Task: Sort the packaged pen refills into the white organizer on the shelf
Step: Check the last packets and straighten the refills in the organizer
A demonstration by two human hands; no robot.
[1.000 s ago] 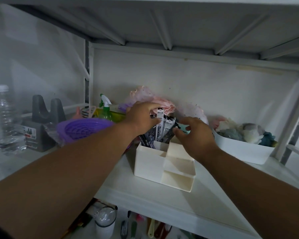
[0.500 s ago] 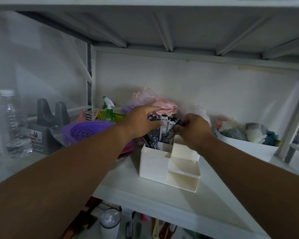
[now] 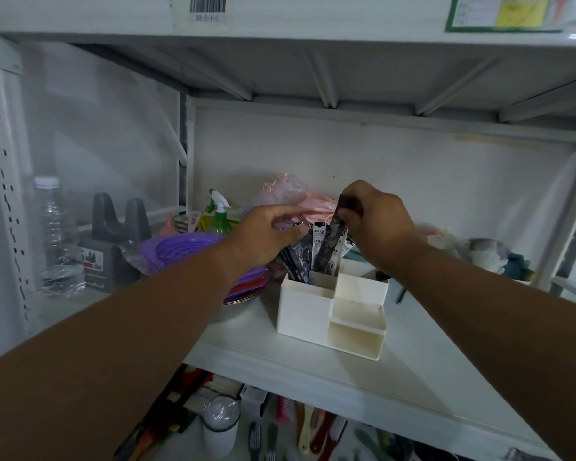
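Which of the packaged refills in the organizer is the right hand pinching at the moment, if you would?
The dark refill pack, pinched at its top by the right hand; it leans across the white-labelled packs standing beside it.

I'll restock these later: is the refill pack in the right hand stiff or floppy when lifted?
Probably fairly stiff: the refill pack stays straight though the right hand pinches only its top. Likely light, given that fingertip grip. Its glossy sleeve may be slippery.

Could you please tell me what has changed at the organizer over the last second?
The right hand has risen, pinching one dark refill packet and drawing it up out of the bunch. The left hand still steadies the other refill packets. The white organizer has not shifted.
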